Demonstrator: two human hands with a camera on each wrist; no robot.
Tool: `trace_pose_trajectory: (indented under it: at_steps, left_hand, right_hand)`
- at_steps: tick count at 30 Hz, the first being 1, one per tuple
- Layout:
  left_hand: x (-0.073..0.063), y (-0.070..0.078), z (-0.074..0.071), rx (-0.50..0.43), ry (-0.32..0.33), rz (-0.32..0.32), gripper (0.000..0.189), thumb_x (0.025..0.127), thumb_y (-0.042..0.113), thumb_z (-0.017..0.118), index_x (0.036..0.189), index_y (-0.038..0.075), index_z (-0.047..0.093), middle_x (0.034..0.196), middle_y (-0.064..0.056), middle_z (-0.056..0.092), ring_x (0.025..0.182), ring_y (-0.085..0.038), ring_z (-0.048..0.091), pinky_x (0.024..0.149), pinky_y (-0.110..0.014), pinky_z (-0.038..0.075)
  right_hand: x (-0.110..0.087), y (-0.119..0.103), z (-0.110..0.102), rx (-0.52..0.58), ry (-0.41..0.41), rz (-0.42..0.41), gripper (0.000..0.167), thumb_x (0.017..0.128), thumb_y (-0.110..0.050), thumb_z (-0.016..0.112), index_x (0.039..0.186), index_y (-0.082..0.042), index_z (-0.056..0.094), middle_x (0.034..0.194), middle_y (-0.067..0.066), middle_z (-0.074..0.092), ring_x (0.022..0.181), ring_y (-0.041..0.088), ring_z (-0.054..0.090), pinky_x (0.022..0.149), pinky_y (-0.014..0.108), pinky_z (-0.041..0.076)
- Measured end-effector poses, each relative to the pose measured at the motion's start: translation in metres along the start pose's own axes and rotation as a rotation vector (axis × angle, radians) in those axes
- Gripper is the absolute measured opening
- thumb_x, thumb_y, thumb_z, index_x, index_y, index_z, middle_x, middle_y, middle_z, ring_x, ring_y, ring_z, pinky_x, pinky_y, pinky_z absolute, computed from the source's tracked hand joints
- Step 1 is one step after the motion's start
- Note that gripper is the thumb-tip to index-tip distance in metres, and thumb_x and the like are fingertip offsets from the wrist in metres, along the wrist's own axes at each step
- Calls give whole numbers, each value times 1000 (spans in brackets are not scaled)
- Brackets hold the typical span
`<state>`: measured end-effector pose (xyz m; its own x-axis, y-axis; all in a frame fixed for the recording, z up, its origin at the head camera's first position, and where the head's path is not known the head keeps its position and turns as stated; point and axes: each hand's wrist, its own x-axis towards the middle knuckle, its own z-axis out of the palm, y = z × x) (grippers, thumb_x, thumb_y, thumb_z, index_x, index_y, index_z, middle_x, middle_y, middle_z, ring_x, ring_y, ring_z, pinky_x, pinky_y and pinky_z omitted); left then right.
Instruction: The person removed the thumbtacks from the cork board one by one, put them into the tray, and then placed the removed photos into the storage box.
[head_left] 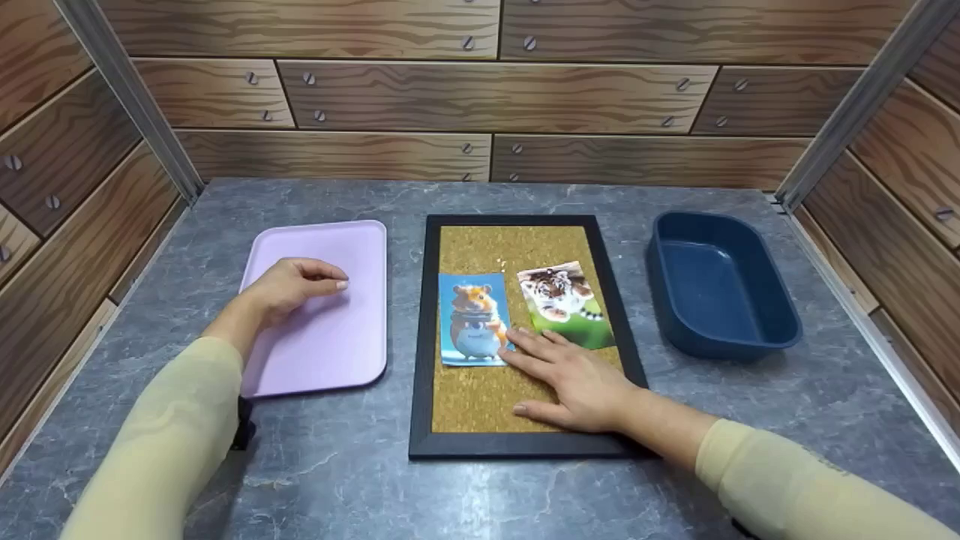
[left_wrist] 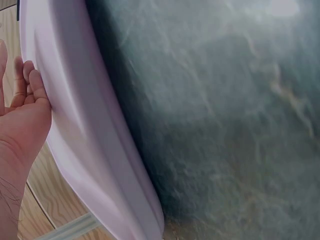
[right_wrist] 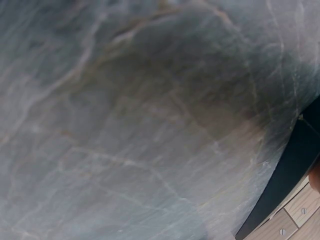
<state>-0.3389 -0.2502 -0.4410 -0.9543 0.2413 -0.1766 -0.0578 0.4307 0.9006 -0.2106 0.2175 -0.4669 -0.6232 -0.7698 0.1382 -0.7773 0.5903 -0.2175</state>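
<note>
A black-framed cork board (head_left: 480,405) lies in the middle of the table. My right hand (head_left: 577,382) rests on it with fingers spread. Its fingertips touch the right edge of a hamster picture (head_left: 474,322), while a tilted tiger cub picture (head_left: 562,300) lies just beyond the hand. Over the lilac tray (head_left: 337,352) at the left hovers my left hand (head_left: 289,289), fingers loosely bent and thumb close to the forefinger. Nothing shows between them. In the left wrist view, the same hand (left_wrist: 25,120) appears beside the tray's pale rim (left_wrist: 95,120).
A deep navy blue bin (head_left: 720,292) stands right of the board. Small pale specks (head_left: 502,265) show on the cork above the pictures. The grey marbled table (head_left: 337,465) is enclosed by wood-patterned walls (head_left: 480,97) at the back and sides.
</note>
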Motion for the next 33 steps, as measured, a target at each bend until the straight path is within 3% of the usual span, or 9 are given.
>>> trace_pose_trajectory:
  at_steps: [11,18,26,33]
  left_hand:
    - [-7,-2,1,26,-36,0,32,95,16,83,121,-1,77,108,4,72,107,-15,57,91,-24,45]
    - [-7,-3,3,50,-13,39,28,94,14,82,118,-1,78,107,4,74,106,-13,59,90,-21,46]
    - [-4,-3,7,86,-2,77,28,94,13,82,116,-4,77,107,2,74,106,-12,60,91,-18,46]
    - [-3,-3,9,91,1,64,27,94,13,82,115,-3,78,107,2,73,105,-13,59,89,-19,47]
  right_hand:
    - [2,0,1,-1,-20,-3,78,105,-65,51,166,-18,38,174,9,27,158,28,27,126,54,25]
    - [3,0,-1,-20,0,-22,77,105,-63,53,165,-17,40,173,11,29,157,31,29,124,57,28]
    - [2,0,-2,-11,-26,5,78,105,-65,51,166,-17,39,174,8,26,159,29,24,127,53,24]
    - [0,0,0,6,4,-4,77,105,-63,54,165,-15,41,173,10,28,158,31,27,126,55,26]
